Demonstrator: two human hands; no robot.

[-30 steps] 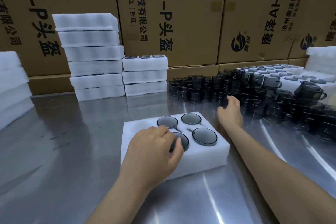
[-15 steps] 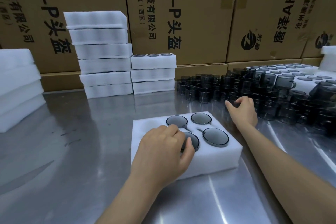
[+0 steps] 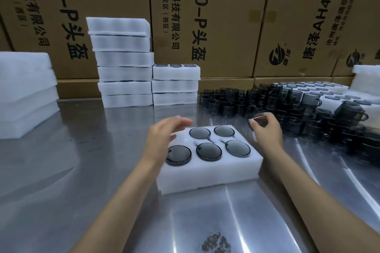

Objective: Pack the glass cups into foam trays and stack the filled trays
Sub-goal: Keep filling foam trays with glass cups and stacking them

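A white foam tray [image 3: 207,176] lies on the steel table in front of me, with several dark glass cups [image 3: 208,151] seated in its holes. My left hand [image 3: 164,135] hovers over the tray's far left corner, fingers stretched out and blurred, holding nothing. My right hand [image 3: 267,131] is just beyond the tray's right edge and grips a dark glass cup [image 3: 258,120] between fingers and thumb. A large cluster of loose dark cups [image 3: 287,107] stands behind and to the right.
Two stacks of foam trays [image 3: 123,61] stand at the back against cardboard boxes [image 3: 205,16]. More foam slabs [image 3: 24,92] lie at the far left. Foam trays [image 3: 329,92] holding cups lie at the back right. A dark smudge [image 3: 216,242] marks the near table.
My left hand lifted off the tray's near-left cup and moved toward the far left corner. My right hand took a cup from the cluster and drew it back toward the tray.
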